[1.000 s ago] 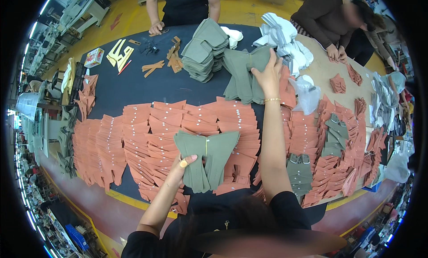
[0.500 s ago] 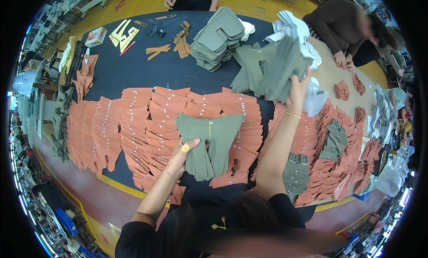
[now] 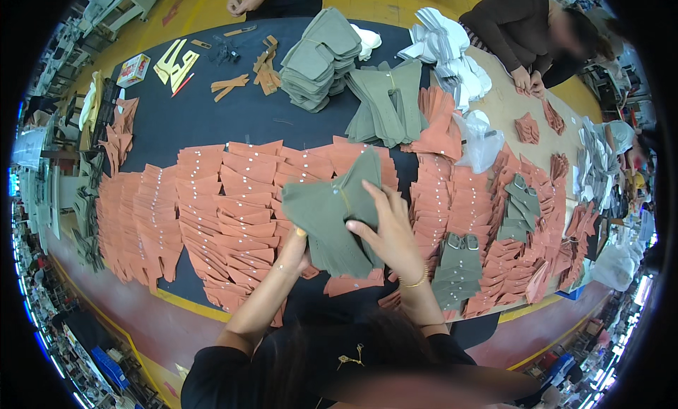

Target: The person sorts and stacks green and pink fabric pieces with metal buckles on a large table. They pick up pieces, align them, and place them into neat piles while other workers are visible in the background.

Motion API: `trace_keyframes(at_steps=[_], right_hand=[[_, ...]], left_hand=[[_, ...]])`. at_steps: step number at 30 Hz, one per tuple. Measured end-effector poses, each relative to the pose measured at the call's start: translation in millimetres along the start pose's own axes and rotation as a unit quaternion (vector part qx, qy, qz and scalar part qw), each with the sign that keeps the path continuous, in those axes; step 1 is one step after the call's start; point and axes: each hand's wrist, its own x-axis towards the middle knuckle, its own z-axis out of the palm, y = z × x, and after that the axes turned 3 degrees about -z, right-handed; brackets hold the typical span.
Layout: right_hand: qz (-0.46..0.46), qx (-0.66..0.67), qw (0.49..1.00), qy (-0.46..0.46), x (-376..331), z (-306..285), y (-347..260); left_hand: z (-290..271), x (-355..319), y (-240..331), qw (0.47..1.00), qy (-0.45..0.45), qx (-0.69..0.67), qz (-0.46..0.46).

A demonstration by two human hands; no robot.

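Observation:
My left hand [image 3: 295,252] is closed around the left underside of a bundle of green cut fabric pieces [image 3: 328,218], held above the table. Its fingers are largely hidden by the bundle. A thin yellowish band crosses the bundle, and its upper right wing points upward. My right hand [image 3: 388,229] lies against the bundle's right side, thumb and fingers spread apart on the front face. Under and around the bundle are overlapping rows of orange cut pieces [image 3: 240,197] with small white tags. Beyond it rests a banded green stack [image 3: 385,105].
A taller green stack [image 3: 321,56] stands at the far side, near white pieces [image 3: 452,56]. Brown strips [image 3: 266,66], yellow templates [image 3: 176,63] and a small box [image 3: 133,70] lie far left. Right, green buckled pieces [image 3: 455,271] rest among orange ones; a clear plastic bag [image 3: 480,144] and a co-worker's hands [image 3: 528,82] are beyond.
My right hand has come from the far right, where it held a green stack, to the bundle at my left hand. Orange pieces now show where that stack was. The bundle has tilted.

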Motion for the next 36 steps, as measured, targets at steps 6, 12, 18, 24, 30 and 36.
trace_keyframes(at_steps=[6,12,18,24,30,36], right_hand=[[0.007,-0.048,0.973,0.224,113,-30,93],[0.267,-0.157,0.945,0.108,219,-8,151],[0.185,-0.110,0.941,0.261,207,-13,138],[0.130,0.032,0.905,0.404,157,-80,132],[0.043,0.245,0.806,0.537,61,-152,120],[0.095,0.237,0.774,0.580,-2,-167,91]], left_hand=[[-29,-21,7,0.998,-0.034,-0.022,-0.045],[-26,-19,18,0.997,-0.060,-0.029,-0.047],[-20,-6,23,0.997,-0.035,-0.043,-0.054],[5,31,41,0.996,-0.070,0.022,-0.057],[84,120,55,0.988,-0.131,0.085,0.016],[145,234,74,0.970,-0.196,0.140,0.032]])
